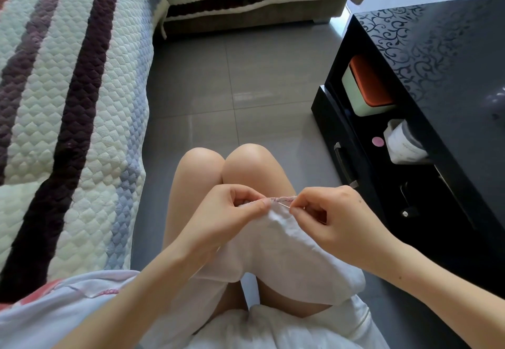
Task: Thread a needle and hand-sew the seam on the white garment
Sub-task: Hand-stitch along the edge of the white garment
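your left hand pinches the white garment at its seam; your right hand pinches the needle between them

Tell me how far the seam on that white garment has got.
Done: pink stitches run along the held edge of the white garment. In hand: the left hand pinches that edge; the right hand pinches the needle just below the stitches. Left: how much seam remains is hidden under the hands.
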{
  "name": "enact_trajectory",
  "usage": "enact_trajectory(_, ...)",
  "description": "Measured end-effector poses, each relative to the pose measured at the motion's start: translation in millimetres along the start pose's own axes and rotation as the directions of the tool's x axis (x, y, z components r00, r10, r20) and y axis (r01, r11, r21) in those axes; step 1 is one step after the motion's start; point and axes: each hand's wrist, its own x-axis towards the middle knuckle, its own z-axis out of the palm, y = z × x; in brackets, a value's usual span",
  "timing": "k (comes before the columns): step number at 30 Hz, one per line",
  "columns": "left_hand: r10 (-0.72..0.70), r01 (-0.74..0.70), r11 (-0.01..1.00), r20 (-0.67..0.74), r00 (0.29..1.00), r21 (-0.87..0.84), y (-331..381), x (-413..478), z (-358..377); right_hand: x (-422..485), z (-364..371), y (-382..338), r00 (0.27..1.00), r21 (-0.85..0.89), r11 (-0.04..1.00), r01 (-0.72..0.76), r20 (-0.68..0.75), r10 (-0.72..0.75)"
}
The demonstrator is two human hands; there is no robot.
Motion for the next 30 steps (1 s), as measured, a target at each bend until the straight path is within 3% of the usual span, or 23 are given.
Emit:
enact_trajectory(14, 0.031, -0.031, 0.999, 0.017, 0.999, 0.014, 2, -2, -2, 6, 3, -3, 1.000, -0.016, 1.000, -0.008, 0.012, 0.008)
enact_trajectory(30, 0.178, -0.182, 0.977, 0.047, 0.983, 0.110, 3, -7, -3, 10, 3, -14, 0.999, -0.085, 0.996, 0.034, 0.031, -0.031)
